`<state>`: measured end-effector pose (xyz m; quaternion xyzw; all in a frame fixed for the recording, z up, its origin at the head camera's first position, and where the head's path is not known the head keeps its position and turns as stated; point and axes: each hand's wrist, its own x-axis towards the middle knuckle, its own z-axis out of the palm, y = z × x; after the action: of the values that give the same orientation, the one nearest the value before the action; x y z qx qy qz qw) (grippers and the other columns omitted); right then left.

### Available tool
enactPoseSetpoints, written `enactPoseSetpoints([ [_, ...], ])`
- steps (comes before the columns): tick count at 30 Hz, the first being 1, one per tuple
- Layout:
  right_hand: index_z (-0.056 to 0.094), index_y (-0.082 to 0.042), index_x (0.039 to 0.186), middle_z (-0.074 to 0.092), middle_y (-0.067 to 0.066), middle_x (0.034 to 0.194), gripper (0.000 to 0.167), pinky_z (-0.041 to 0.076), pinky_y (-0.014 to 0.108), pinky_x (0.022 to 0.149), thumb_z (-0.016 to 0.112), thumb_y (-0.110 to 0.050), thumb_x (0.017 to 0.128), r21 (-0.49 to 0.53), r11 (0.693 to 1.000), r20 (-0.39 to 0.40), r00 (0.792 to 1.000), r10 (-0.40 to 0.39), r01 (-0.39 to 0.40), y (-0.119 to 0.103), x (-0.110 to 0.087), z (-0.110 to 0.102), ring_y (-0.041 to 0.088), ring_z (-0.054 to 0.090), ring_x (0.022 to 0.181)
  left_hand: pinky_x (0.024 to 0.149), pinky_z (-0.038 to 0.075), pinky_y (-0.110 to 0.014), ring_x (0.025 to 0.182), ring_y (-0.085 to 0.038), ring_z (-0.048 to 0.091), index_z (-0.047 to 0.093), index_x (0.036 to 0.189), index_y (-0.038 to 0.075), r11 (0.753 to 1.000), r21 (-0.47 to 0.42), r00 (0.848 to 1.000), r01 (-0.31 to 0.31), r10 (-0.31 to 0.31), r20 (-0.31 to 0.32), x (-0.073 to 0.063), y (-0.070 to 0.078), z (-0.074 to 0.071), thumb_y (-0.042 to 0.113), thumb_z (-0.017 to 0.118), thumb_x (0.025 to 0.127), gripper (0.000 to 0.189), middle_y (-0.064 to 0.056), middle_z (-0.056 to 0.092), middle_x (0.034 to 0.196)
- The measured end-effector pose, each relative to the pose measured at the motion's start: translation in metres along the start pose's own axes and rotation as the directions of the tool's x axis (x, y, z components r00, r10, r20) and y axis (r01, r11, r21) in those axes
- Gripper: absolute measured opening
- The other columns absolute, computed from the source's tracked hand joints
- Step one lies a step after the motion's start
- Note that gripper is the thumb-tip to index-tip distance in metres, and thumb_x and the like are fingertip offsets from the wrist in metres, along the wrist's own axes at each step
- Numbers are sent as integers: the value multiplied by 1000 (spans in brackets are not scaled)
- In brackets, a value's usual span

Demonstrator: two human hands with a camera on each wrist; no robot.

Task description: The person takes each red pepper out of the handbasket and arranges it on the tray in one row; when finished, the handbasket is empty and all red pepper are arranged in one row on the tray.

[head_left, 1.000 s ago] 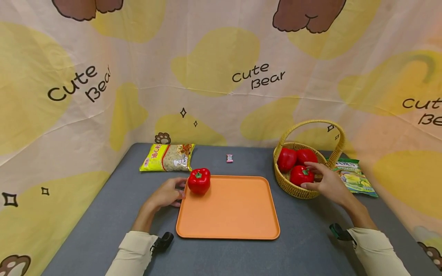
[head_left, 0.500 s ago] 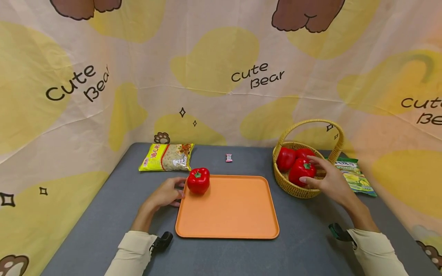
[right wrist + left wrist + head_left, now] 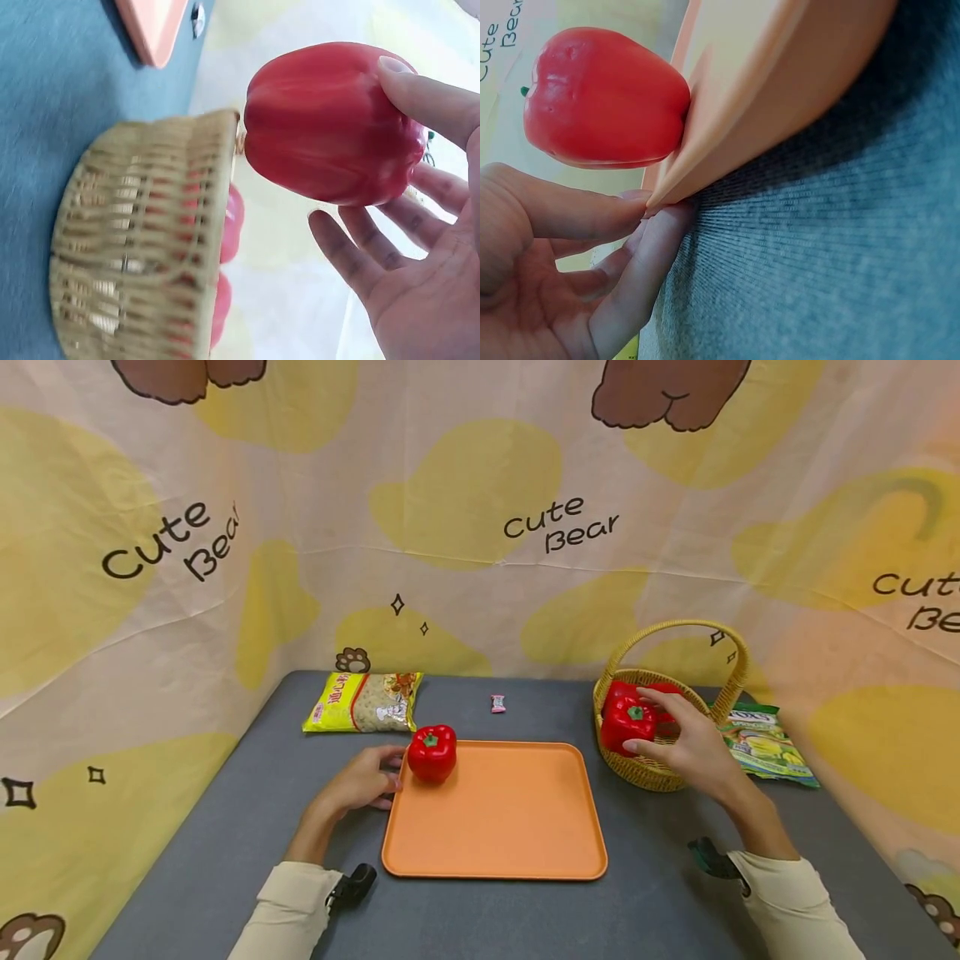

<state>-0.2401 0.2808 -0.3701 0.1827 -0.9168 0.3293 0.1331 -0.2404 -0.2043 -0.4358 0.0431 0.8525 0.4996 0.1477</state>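
Observation:
My right hand [image 3: 693,739] grips a red bell pepper [image 3: 330,124] between thumb and fingers, holding it above the rim of the wicker basket [image 3: 135,247]. Inside that basket, more red peppers [image 3: 231,225] show behind the held one. On the left, my left hand [image 3: 365,779] pinches the edge of an orange tray [image 3: 502,810], thumb on top and a finger beneath, as the left wrist view shows. Another red bell pepper [image 3: 432,753] stands upright in the tray's far left corner, close to that hand.
A yellow bag of pasta [image 3: 363,702] lies behind the tray at the left. Further back is a small wrapped candy [image 3: 498,703]. A green packet [image 3: 772,743] lies right of the basket, whose tall handle [image 3: 678,623] arches over it. Patterned cloth walls [image 3: 465,527] border the grey table.
The right hand has lifted a pepper from within the basket and carried it up and left to the basket's left rim. The left hand, tray and its pepper have stayed put.

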Motion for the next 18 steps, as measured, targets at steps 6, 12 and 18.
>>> enactPoseSetpoints([
  [6,52,-7,153,58,18,144,80,62,49,95,90,-24,85,42,998,25,999,-39,38,-8,11,18,37,62,119,72,67,-40,97,-25,71,47,153,-8,1000,5,1000,2,-2,-1,0,1,0,-7,59,94,60,-30,58,142],
  [12,52,-8,153,55,17,150,79,58,62,99,89,-23,86,91,995,82,996,-42,35,-18,23,37,39,56,131,72,67,-40,96,-24,70,47,153,-8,1000,6,1000,5,-5,1,1,2,0,-6,60,94,60,-29,58,141],
  [18,55,-8,152,60,15,145,77,57,58,102,90,-20,85,129,991,155,986,-61,41,-27,35,60,34,60,124,72,67,-41,98,-26,71,46,153,-7,1000,2,1000,9,-9,2,0,2,-1,-6,60,94,61,-29,58,141],
])
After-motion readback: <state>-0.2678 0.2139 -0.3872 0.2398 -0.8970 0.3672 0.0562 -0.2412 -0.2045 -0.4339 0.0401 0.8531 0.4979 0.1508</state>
